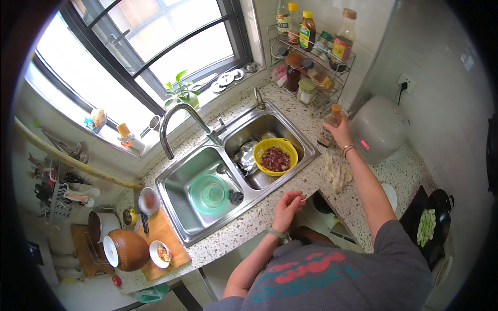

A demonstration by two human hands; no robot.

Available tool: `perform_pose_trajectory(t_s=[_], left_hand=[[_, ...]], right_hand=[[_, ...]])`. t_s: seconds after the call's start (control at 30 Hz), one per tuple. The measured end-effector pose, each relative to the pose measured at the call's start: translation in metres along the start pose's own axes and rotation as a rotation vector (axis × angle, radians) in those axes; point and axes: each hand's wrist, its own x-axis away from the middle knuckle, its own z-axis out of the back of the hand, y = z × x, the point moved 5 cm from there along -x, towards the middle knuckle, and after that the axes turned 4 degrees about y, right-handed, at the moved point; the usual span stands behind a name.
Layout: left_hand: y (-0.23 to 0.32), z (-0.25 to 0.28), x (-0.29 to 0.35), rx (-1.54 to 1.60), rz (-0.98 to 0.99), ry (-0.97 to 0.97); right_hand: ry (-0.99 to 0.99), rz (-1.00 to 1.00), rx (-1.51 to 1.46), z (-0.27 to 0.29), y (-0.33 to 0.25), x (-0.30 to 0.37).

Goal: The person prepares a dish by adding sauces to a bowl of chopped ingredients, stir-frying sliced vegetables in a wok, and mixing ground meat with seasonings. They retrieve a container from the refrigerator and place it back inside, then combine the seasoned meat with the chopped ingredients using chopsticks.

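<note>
You seem at the grasping step, right hand (342,133) wrapped round the bottle (333,119), left hand (287,209) half-curled, apparently empty; the next move calls for an upright hold.

I wear a dark grey T-shirt (373,277) with short, loose sleeves (398,242); rounded red shapes (322,260) and teal lettering (301,285) are printed across it. A pale green bangle (276,232) circles my left wrist, and a thin reddish bracelet (348,149) circles my right.
</note>
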Motion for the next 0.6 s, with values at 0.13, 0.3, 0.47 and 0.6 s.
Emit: perform_pose_trajectory(t_s=[0.13, 0.3, 0.47, 0.6], left_hand=[[0.034, 0.000, -0.022, 0.015, -0.159, 0.049], [0.111, 0.003, -0.022, -0.096, -0.501, 0.268], [0.196, 0.011, 0.022, -0.445, -0.802, 0.392], [0.203, 0.038, 0.053, -0.464, -0.625, 0.228]], right_hand=[[-0.162, 0.200, 0.065, -0.002, -0.040, 0.015], [-0.505, 0.283, -0.141, 0.009, -0.168, 0.068], [-0.843, 0.379, -0.324, -0.028, -0.224, 0.128], [-0.938, 0.439, -0.433, -0.050, -0.253, 0.167]])
